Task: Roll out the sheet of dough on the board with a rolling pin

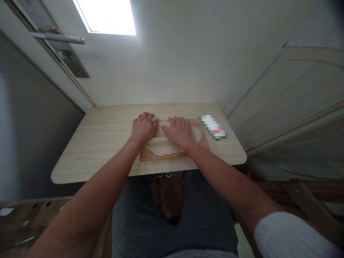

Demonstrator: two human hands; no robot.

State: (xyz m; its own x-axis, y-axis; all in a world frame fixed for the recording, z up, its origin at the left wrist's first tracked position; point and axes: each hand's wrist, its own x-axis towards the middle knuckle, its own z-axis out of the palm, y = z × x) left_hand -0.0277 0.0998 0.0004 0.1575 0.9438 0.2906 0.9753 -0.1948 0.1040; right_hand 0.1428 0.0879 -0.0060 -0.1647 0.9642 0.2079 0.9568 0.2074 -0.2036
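Observation:
A thin pale sheet of dough (161, 148) lies on a brown wooden board (146, 156), its near edge ragged. Across the dough, between my hands, runs a light-coloured bar that looks like a rolling pin (160, 133); its ends are hidden under my palms. My left hand (144, 127) rests over the left end with its fingers bent forward. My right hand (177, 130) presses over the right part, thumb pointing inward and fingers curved over the far side. Both forearms reach in from the near side.
The board lies on a pale wood-grain table (104, 139) with rounded corners. A phone-like object (213, 126), blurred out, sits to the right. Behind stands a white door (172, 71) with a metal handle (59, 37). A wall borders the right side.

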